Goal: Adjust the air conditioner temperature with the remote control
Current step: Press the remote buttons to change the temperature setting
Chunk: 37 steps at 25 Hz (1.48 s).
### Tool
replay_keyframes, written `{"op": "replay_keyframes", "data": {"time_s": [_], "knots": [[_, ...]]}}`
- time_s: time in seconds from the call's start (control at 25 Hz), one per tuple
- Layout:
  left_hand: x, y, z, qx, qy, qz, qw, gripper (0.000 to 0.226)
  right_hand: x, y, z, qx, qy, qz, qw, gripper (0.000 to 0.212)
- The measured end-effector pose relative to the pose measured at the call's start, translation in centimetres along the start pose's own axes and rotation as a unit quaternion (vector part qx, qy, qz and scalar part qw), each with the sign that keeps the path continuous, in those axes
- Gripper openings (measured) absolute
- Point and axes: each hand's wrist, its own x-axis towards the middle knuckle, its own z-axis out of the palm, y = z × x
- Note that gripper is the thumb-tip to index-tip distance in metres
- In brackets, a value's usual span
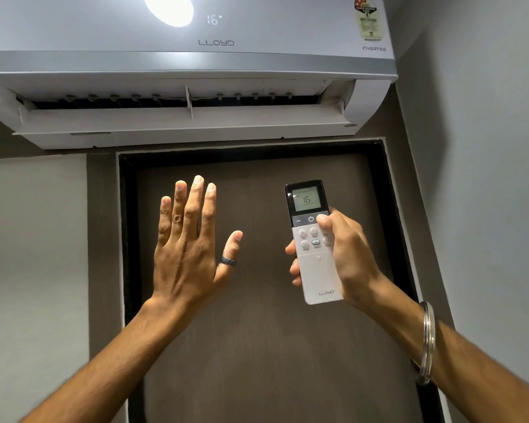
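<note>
Mid-adjustment, I judge: right hand (345, 254) grips remote control (316, 242) at centre right, fingers wrapped round body, thumb on right-end key of dark strip. Its screen and air conditioner (196, 62) at top both read 16. Left hand (190, 248) raised empty, fingers spread, centre left. Next needs another thumb press. Open room all round; wall close at right.
</note>
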Motion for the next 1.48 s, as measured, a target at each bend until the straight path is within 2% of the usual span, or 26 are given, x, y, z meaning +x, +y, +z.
{"op": "replay_keyframes", "data": {"time_s": [0.12,0.24,0.4,0.56,0.76,1.04,1.32,1.48], "knots": [[-0.1,0.0,0.0,-0.002,-0.003,-0.002,1.0,0.08,-0.1,0.4,0.1,-0.003,0.01,0.013,1.0,0.035],[-0.2,0.0,0.0,-0.006,-0.009,-0.003,1.0,0.08,0.0,0.6,0.1,0.011,0.016,0.028,0.999,0.056],[-0.2,0.1,0.0,-0.007,-0.009,-0.005,1.0,0.08,0.2,0.6,0.0,0.012,0.009,0.036,0.999,0.064],[0.0,0.2,0.3,-0.008,-0.008,-0.005,1.0,0.08,0.2,0.4,0.1,0.02,0.0,0.028,0.999,0.06],[0.3,0.3,0.5,-0.009,-0.005,-0.004,1.0,0.08,-0.1,0.4,-0.1,-0.001,0.014,-0.001,1.0,0.03],[0.3,0.6,0.8,-0.027,-0.012,-0.02,0.999,0.08,-0.1,0.6,0.0,0.033,0.001,0.017,0.999,0.05],[0.4,0.3,1.4,-0.03,-0.012,-0.021,0.999,0.08,0.1,1.0,-0.1,0.003,0.018,-0.014,1.0,0.037],[0.3,0.3,1.7,-0.031,-0.014,-0.02,0.999,0.08,0.3,1.3,-0.2,0.014,0.011,0.001,1.0,0.045]]}}
